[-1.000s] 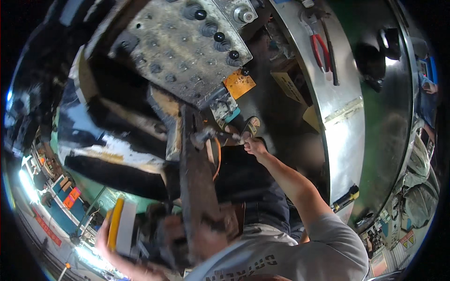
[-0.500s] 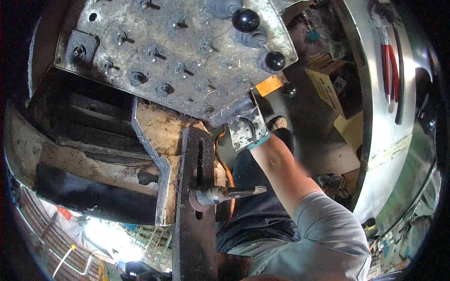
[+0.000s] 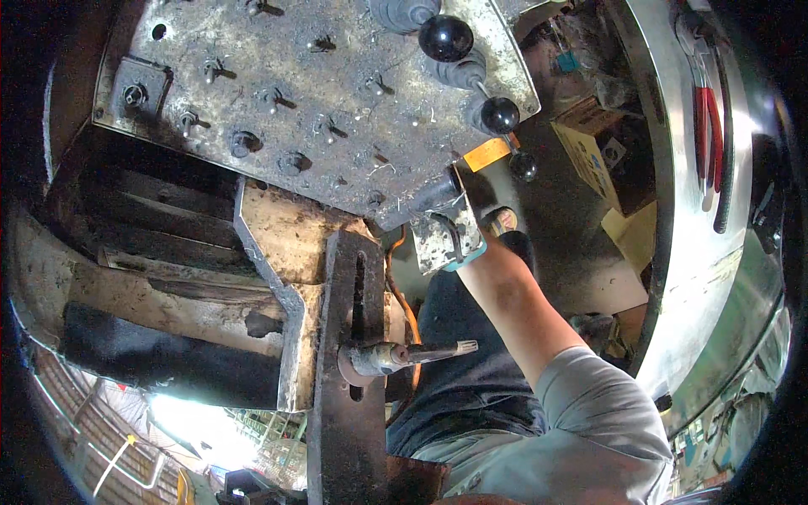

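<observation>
My right forearm [image 3: 513,295] reaches up from a grey short sleeve to a small, dirty, pale metal plate [image 3: 435,240] with a dark curved handle on it. At the plate's lower edge a strip of teal, apparently a glove cuff, marks my right hand [image 3: 473,256]. The plate covers the rest of that hand, so its fingers and anything in them are hidden. Above sits a greasy metal panel [image 3: 295,93] with several bolts and wing-nut-like fasteners. Black ball-knob levers [image 3: 445,39] stand along its right side. My left hand does not show.
A slotted dark steel bar [image 3: 345,421] stands upright, with a threaded stud and clamp handle [image 3: 404,353] jutting right. An orange cable [image 3: 411,316] runs behind it. To the right are an open cardboard box [image 3: 589,160] and a curved metal surface holding red-handled pliers [image 3: 707,135].
The whole view has shifted slightly. My right forearm stays stretched out to the plate, its hand still hidden there.
</observation>
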A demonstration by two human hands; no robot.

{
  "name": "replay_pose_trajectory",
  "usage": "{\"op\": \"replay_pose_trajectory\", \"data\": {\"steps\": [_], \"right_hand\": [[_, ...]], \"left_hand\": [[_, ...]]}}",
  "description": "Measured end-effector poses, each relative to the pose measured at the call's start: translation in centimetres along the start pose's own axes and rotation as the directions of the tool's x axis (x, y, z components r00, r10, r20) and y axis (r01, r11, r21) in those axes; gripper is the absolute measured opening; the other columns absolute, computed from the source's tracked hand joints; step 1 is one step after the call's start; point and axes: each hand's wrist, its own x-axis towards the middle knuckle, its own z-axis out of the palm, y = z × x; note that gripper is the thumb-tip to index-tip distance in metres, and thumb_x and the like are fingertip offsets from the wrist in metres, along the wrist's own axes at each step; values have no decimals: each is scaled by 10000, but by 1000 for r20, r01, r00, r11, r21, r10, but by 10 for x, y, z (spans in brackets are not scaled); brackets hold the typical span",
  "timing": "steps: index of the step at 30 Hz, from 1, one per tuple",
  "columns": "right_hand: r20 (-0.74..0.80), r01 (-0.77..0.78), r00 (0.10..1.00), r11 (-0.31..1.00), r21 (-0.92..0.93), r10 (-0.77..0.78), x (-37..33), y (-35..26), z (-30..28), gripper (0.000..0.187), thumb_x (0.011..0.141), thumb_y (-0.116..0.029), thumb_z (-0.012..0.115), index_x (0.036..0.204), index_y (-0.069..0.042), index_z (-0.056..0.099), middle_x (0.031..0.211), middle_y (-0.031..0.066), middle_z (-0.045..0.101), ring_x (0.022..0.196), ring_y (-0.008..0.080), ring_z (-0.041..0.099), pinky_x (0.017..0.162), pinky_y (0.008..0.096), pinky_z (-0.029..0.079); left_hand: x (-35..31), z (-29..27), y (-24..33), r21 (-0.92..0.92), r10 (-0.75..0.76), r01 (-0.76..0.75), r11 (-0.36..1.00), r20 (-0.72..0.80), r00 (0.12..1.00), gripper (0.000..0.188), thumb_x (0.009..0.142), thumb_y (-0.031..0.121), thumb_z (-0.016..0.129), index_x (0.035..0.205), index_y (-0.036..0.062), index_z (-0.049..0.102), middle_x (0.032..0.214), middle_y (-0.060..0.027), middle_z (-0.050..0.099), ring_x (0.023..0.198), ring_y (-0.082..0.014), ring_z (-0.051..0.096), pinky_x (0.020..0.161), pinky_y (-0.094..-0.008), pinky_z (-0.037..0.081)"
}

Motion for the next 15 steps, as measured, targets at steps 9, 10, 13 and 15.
{"op": "replay_pose_trajectory", "data": {"steps": [9, 10, 13, 15], "right_hand": [[3, 4, 1000, 999, 33, -4, 7, -3, 9, 337, 955, -402, 498, 862, -81, 540, 653, 8, 528, 456, 113, 488, 378, 246, 373], [5, -1, 1000, 1000, 31, 1, 6, -3, 11, 339, 955, -404, 498, 865, -80, 539, 653, 9, 528, 453, 113, 487, 376, 245, 372], [8, -2, 1000, 1000, 31, 2, 6, -9, 5, 347, 955, -411, 499, 875, -76, 536, 650, 12, 526, 445, 114, 484, 368, 245, 370], [10, 7, 1000, 999, 39, -8, 4, -18, 4, 352, 955, -416, 499, 881, -73, 534, 649, 14, 525, 440, 115, 482, 363, 244, 369]], "left_hand": [[2, 1, -3, 6, 13, -13, 1000, 13, 1000, 687, 892, 482, 411, 1334, -42, 447, 1271, -221, 494, 1162, -372, 448, 1012, -471, 312], [2, -3, -3, 8, 13, -13, 1000, 12, 1000, 690, 894, 488, 410, 1335, -41, 447, 1271, -221, 494, 1162, -374, 448, 1011, -473, 311], [3, -4, -3, 5, 37, -37, 999, 8, 999, 700, 902, 506, 406, 1340, -39, 447, 1274, -222, 496, 1162, -377, 446, 1010, -476, 309], [4, -7, -2, 2, 59, -59, 998, 7, 998, 707, 907, 518, 404, 1342, -37, 447, 1276, -222, 497, 1162, -380, 445, 1009, -478, 308]]}}
